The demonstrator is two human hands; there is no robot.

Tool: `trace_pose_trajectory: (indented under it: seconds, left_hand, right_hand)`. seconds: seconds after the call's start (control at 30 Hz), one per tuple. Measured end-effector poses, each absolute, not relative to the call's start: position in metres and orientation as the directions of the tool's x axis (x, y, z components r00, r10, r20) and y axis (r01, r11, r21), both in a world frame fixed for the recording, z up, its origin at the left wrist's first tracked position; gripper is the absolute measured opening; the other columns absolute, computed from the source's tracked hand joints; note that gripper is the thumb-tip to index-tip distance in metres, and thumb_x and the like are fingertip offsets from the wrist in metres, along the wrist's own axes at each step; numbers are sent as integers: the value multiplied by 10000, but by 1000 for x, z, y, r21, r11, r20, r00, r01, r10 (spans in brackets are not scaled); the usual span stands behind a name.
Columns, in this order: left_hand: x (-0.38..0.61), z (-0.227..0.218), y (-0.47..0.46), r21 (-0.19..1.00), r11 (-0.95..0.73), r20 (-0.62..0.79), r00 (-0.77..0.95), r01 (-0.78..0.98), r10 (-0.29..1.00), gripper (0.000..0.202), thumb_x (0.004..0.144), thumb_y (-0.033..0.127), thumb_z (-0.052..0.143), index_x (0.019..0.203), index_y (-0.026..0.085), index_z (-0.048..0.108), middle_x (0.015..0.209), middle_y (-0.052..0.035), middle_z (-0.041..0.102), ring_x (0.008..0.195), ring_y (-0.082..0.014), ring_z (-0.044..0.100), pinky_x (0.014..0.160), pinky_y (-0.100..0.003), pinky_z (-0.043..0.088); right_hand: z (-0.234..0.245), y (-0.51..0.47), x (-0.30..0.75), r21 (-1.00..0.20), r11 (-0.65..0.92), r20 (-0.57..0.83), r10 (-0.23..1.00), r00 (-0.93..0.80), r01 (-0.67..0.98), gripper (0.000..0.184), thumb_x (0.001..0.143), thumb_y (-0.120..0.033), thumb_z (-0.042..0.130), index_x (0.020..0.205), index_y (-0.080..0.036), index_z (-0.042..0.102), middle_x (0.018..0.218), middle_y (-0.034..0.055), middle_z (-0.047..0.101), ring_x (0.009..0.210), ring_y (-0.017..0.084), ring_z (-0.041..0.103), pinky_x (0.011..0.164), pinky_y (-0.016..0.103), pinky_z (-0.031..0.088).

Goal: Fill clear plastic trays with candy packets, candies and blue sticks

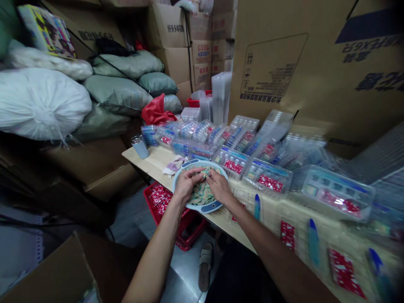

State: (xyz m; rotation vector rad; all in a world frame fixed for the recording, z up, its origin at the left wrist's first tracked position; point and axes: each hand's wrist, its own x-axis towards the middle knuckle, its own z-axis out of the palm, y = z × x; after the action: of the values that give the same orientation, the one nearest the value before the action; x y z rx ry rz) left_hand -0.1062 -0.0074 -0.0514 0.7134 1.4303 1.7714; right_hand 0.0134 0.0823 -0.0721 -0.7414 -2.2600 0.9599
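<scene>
A light blue basin [210, 207] stands at the table's front edge, filled with small, flat green-and-beige pieces [202, 194] whose kind I cannot make out. Over its left side, my left hand [188, 182] is closed, thumb and fingers pinching some of these pieces. Close by on the right, my right hand [220, 185] is also closed at the fingertips on pieces from the same heap. The fingertips of both hands nearly meet above the basin. Just behind it lies a crumpled white and purple cloth [174, 165].
Clear plastic trays [267, 176] with red-and-white packets and blue pens line the table [158, 162]. Open trays with a blue pen [313, 242] lie front right. A tumbler [139, 147] stands at the left end. Below is a red basket [151, 210] of packets. Cartons and sacks [116, 94] surround.
</scene>
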Motion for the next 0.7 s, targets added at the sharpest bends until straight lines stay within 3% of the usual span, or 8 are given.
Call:
trace_pose_trajectory:
  seconds: [0.17, 0.3, 0.37, 0.43, 0.57, 0.7]
  left_hand:
    - [-106, -54, -5, 992, -87, 20, -574, -89, 819, 405, 614, 304, 889, 982, 154, 811, 892, -70, 749, 729, -156, 658, 736, -292, 534]
    - [-110, -55, -3, 996, -90, 51, -629, -30, 775, 484, 601, 319, 896, 1038, 144, 786, 864, -57, 741, 707, -141, 639, 701, -259, 508]
    - [-113, -51, -1, 996, -89, 52, -644, -26, 764, 510, 592, 336, 899, 1045, 137, 776, 832, -51, 731, 687, -143, 629, 676, -256, 501]
    - [-113, -44, 2, 998, -68, 52, -620, -2, 783, 492, 595, 363, 894, 1013, 131, 777, 799, -50, 722, 668, -149, 621, 657, -259, 500]
    - [-92, -26, 20, 989, -40, 95, -409, 142, 908, 353, 644, 316, 844, 950, 150, 793, 837, -56, 744, 722, -169, 645, 702, -266, 515]
    - [-52, -22, 62, 919, 12, 36, -114, 394, 993, 222, 611, 120, 767, 823, 173, 804, 710, -18, 716, 643, -163, 616, 639, -247, 483]
  right_hand:
    - [-70, 80, 10, -765, 580, 289, 699, -655, 281, 138, 923, -178, 437, 845, -231, 538, 782, 19, 598, 779, 216, 543, 737, 295, 386]
    - [-60, 68, 19, -753, 598, 391, 742, -544, 274, 237, 927, -166, 421, 1099, -186, 582, 1066, 94, 642, 1034, 240, 567, 926, 330, 416]
    - [-57, 59, 37, -702, 666, 487, 707, -513, 251, 322, 904, -137, 424, 1190, -165, 569, 1157, 117, 617, 1119, 244, 540, 989, 348, 404]
    - [-58, 49, 66, -622, 730, 512, 653, -558, 283, 325, 890, -120, 430, 1165, -166, 597, 1138, 116, 614, 1115, 254, 533, 983, 366, 404]
    - [-75, 31, 138, -433, 745, 358, 659, -661, 508, 282, 856, -127, 493, 1071, -192, 663, 1072, 109, 631, 1039, 284, 539, 924, 407, 396]
    - [-97, 17, 190, -299, 718, 247, 694, -676, 629, 377, 843, -106, 514, 1179, -170, 672, 1251, 158, 617, 1124, 318, 525, 959, 435, 385]
